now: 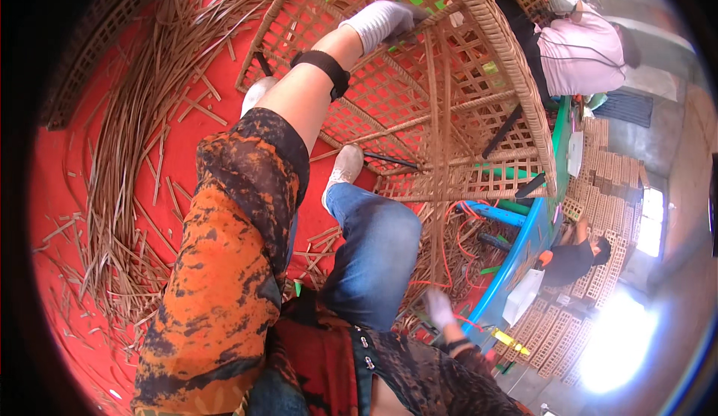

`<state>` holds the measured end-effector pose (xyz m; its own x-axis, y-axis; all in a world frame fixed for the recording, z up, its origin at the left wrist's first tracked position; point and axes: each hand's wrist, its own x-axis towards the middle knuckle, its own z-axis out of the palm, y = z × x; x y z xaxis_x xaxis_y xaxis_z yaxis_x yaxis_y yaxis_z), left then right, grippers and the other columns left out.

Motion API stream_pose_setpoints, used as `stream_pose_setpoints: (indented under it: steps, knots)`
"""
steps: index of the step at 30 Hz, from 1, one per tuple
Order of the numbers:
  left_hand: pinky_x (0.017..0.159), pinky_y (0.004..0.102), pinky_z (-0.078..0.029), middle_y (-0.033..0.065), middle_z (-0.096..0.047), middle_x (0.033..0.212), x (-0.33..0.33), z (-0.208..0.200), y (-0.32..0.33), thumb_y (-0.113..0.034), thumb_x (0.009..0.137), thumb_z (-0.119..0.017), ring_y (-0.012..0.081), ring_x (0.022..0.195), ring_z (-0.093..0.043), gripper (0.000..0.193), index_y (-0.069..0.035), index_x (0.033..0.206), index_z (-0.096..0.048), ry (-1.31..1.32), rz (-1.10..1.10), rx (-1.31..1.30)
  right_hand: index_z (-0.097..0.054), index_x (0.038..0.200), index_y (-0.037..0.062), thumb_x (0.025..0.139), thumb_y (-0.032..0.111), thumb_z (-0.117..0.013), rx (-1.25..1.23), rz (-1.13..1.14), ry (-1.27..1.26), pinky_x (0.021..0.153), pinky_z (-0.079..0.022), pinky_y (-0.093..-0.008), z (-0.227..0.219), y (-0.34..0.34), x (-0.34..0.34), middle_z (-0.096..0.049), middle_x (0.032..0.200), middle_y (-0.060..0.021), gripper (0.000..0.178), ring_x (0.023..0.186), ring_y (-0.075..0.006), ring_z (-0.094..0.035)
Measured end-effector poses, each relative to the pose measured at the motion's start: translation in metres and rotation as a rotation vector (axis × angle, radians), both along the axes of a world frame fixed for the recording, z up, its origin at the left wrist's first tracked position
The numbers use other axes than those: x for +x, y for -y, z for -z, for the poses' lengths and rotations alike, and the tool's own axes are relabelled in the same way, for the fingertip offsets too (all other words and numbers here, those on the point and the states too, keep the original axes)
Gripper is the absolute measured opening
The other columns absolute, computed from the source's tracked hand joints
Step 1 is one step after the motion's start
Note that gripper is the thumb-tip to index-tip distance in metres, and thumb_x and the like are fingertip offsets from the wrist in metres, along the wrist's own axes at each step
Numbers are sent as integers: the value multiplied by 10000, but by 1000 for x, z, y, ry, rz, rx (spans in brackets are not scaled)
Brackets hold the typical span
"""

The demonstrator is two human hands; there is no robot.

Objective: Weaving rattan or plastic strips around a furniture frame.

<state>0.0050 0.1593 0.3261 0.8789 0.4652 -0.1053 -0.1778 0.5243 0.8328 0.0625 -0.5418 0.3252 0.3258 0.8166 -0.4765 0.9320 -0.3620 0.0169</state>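
Note:
A large woven rattan basket frame (pixel 396 128), brown with open lattice sides and a thick braided rim, is tilted in front of me. My left hand (pixel 381 26), in a striped white glove with grey fingertips, is at its upper lattice; the fingers are bunched together and what they grip is hidden. Long brown rattan strips (pixel 438 154) run from near that hand down across the basket. Their lower end reaches my right hand (pixel 440 310), gloved, low on the right and blurred by motion, its fingers closed around the strip. A black band circles my left wrist.
Loose strips (pixel 138 139) are heaped on the red floor covering (pixel 60 184) at left. A blue table edge (pixel 508 259), red hose and yellow tool (pixel 511 341) are at right. A person in pink (pixel 580 57) and another in dark clothing (pixel 572 265) are beyond, near stacked woven pieces (pixel 598 192).

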Motion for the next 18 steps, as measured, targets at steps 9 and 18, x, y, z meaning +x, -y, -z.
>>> stream_pose_setpoints:
  steps: [9,18]
  knots:
    - [712,314,-517,128,-671,819,18,13,44,-195,883,-602,230,684,-627,357,-12,1189,-581,-207,-705,754,-645,955,14,835,251,-569,-720,664,-447,708,-530,-431,11,141,-85,-634,798,-192,276,779,-339,-655]
    - [746,334,-496,68,-713,847,18,27,2,-350,893,-588,169,796,-676,344,-23,929,-690,-404,-381,121,-538,1218,76,930,189,-442,151,75,-19,765,-500,-510,-12,-297,50,-633,991,-246,324,891,-437,-608]
